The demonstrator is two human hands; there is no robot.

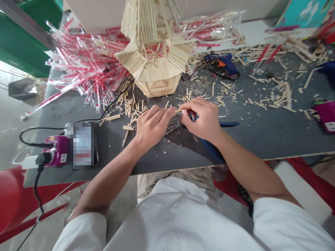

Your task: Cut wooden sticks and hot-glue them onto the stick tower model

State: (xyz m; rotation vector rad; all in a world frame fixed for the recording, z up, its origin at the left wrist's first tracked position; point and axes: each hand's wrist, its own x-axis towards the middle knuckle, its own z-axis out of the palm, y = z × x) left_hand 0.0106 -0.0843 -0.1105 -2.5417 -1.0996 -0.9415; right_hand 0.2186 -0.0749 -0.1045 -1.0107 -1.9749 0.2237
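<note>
The right hand is closed in a pinch on a short stick near the bench's front edge. The left hand, fingers half curled, sits just beside the stick; any grip is unclear. A stick tower stands toward the far edge, beyond a glue gun

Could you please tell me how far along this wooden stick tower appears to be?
Done: the pale wooden stick tower stands with its many-sided tiers built. In hand: the left hand and right hand pinch a short pale wooden stick. Left: loose cut sticks lie scattered across the dark tabletop.
</note>
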